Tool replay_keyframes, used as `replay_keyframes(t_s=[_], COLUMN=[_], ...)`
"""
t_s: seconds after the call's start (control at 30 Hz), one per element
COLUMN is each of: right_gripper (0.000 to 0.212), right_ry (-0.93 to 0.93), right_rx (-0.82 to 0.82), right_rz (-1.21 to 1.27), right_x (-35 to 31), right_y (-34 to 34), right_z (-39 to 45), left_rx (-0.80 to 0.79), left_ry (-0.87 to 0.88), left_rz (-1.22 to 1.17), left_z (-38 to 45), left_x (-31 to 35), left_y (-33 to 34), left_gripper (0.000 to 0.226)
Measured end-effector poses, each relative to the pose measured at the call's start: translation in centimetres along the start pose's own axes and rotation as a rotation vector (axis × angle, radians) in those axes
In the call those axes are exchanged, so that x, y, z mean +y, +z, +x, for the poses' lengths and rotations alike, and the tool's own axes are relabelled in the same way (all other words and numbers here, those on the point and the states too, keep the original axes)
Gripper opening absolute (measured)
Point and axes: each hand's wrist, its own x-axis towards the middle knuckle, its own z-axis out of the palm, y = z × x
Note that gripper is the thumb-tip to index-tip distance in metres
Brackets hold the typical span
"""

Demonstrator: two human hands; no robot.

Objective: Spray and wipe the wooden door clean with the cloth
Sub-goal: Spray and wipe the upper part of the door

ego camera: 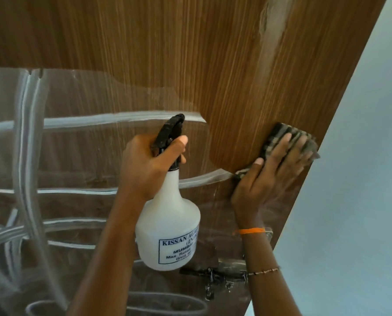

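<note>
The wooden door [190,53] fills the view, brown with fine vertical grain. Its lower left part is covered by a clear plastic film [76,156] with wrinkles. My left hand [147,165] grips the neck of a white spray bottle [167,229] with a black trigger head, held upright in front of the door. My right hand [272,169] presses a grey striped cloth [279,135] flat against the door near its right edge, fingers spread over it. The hand is slightly blurred.
A pale blue wall [361,179] runs along the right of the door edge. A dark metal latch [215,274] and a metal plate [269,233] sit low on the door below my right wrist. A whitish streak [270,30] marks the upper door.
</note>
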Motion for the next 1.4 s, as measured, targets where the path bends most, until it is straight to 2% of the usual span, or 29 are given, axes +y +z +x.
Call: replay_keyframes(t_s=[0.07,0.27,0.4,0.47,0.57,0.67,0.8,0.87,0.97,1.07,1.2,1.3,1.4], right_gripper=[0.053,0.064,0.063,0.06,0.051,0.056,0.059,0.057,0.054,0.049,0.049,0.049,0.056], right_ry=[-0.063,-0.459,-0.627,-0.605,-0.446,-0.3,-0.114,-0.091,-0.18,-0.343,-0.478,-0.58,-0.735], right_rx=[-0.067,-0.279,-0.321,-0.27,-0.248,-0.224,-0.196,-0.197,-0.16,-0.074,-0.071,-0.145,-0.309], right_rz=[-0.019,0.094,0.012,-0.041,-0.028,-0.013,-0.038,-0.051,-0.014,0.062,0.088,0.056,-0.003], right_x=[-1.7,-6.5,-5.3,-3.3,0.1,1.8,-0.9,-3.4,-7.5,-10.6,-12.5,-11.5,-9.0], right_y=[0.9,3.1,2.7,2.2,0.6,-0.3,0.5,1.6,3.6,5.4,6.0,5.6,5.0], right_z=[-1.1,-3.1,-3.4,-2.9,-2.7,-3.2,-5.7,-7.0,-5.9,-1.2,2.4,0.5,-4.9], left_rx=[0.034,0.112,0.142,0.144,0.123,0.101,0.074,0.064,0.048,0.026,-0.006,-0.028,-0.056], left_ry=[0.019,0.024,0.011,-0.011,-0.035,-0.02,-0.015,-0.019,-0.026,-0.01,0.006,-0.005,-0.012], left_rz=[0.018,0.115,0.14,0.151,0.131,0.125,0.107,0.084,0.068,0.078,0.055,0.013,-0.006], left_z=[-0.2,-1.4,-2.0,-2.3,-2.3,-1.8,-0.9,-0.5,0.3,1.0,1.7,1.8,1.7], left_x=[-0.4,-0.7,-0.8,-0.9,-1.0,-1.2,-1.9,-2.5,-3.5,-4.5,-5.8,-6.6,-7.2], left_y=[-0.7,-2.9,-3.5,-3.4,-3.1,-2.6,-2.8,-3.9,-6.4,-9.1,-11.6,-12.4,-12.6], left_gripper=[0.037,0.032,0.031,0.035,0.039,0.043,0.044,0.043,0.042,0.042,0.04,0.039,0.039])
